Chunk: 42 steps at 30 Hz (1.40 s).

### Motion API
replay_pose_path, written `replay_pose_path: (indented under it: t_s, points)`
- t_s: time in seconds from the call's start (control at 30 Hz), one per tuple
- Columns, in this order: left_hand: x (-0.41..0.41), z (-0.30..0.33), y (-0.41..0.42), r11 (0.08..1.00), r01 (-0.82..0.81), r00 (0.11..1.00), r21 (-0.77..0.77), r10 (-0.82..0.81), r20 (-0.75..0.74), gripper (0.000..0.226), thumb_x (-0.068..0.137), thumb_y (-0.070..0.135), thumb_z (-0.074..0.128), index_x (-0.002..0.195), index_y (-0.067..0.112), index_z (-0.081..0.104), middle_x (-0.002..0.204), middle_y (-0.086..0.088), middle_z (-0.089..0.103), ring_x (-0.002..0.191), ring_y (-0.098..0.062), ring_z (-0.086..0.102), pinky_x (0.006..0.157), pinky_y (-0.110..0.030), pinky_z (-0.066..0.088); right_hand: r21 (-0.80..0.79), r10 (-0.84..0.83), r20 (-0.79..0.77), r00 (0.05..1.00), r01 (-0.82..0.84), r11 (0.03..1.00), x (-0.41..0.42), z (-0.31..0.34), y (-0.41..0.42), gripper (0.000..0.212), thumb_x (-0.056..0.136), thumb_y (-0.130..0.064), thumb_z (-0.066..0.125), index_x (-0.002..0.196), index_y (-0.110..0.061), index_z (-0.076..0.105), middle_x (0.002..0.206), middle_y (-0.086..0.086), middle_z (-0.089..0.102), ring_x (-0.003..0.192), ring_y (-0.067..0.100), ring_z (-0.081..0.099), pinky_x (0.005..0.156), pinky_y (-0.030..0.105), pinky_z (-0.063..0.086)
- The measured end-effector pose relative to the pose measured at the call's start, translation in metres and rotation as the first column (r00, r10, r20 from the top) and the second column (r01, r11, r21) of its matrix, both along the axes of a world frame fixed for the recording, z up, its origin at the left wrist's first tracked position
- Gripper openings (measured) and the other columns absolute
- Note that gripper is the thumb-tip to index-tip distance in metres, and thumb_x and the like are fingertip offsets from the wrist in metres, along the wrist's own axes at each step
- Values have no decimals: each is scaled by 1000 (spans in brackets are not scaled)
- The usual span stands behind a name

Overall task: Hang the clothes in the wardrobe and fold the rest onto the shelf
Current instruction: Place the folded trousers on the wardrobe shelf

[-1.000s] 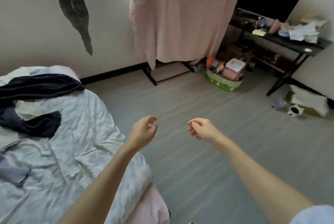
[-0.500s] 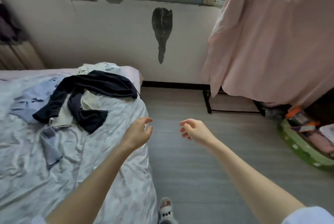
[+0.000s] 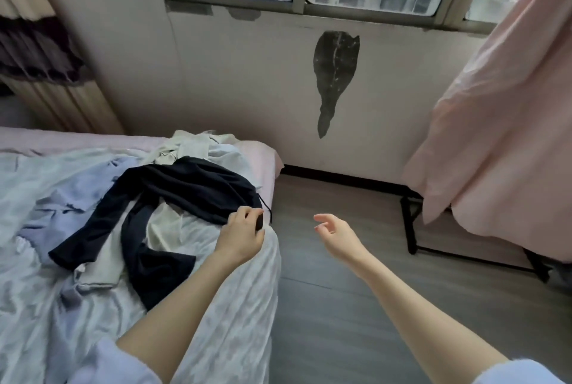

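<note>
Since 0.5 s ago, left hand (image 3: 240,238) reached the bed (image 3: 216,337), pinching the dark garment (image 3: 185,188) at frame centre; right hand (image 3: 337,233) hangs relaxed, holding nothing.

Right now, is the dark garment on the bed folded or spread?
Spread: the dark garment lies rumpled and unfolded across the bed, its sleeves sprawled apart.

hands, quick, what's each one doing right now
Left hand: pinching the edge of the dark garment on the bed.
Right hand: open, holding nothing, over the floor.
</note>
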<state>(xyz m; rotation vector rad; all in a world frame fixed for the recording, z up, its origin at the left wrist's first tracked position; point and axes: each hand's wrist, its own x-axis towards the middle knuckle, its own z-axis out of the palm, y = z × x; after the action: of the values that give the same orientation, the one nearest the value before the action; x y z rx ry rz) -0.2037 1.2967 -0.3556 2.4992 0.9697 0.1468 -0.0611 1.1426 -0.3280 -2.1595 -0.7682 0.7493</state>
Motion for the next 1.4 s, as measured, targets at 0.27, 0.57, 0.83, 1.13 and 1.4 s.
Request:
replay_pose_path:
  t_s: [0.27,0.57,0.83,1.13,1.4]
  points:
    - [97,-89,120,997,60,961,49,-44,-273,63,88,39,52,144,26,26,153,-1,16,139,-25,15,105,-42,33,-57,64,6,998,-63,996,110,-80,132,38,95,-17,36,131,-21,46,116,-1,57,87,10,52,52,4,38]
    - [117,-232,189,932,335,699,137,-148,-700,93,80,47,64,148,41,1,156,-8,-17,143,-36,-12,109,-62,-3,-181,128,-31,991,-132,975,148,-204,211,40,95,-18,36,134,-20,43,121,0,56,96,11,50,68,18,39]
    - [140,-181,212,987,-149,986,-60,144,-87,48,82,7,47,122,33,55,104,-5,68,95,-32,61,76,-34,44,-217,193,-92,977,-209,954,132,-208,219,51,94,-16,43,143,-21,30,136,4,44,99,13,51,73,19,39]
    - [141,43,211,896,64,866,-438,168,471,22,85,24,56,65,15,56,61,7,61,69,-23,60,64,-30,48,309,355,-3,935,-337,889,111,-41,224,97,75,-20,75,135,-55,7,137,-45,12,138,-2,19,110,19,24]
    - [151,198,165,732,316,759,-604,188,624,19,87,17,64,68,17,67,65,3,68,66,-11,66,63,-26,51,408,91,-8,996,-80,909,109,90,185,43,82,-3,63,116,-25,49,112,0,60,108,16,58,89,27,49]
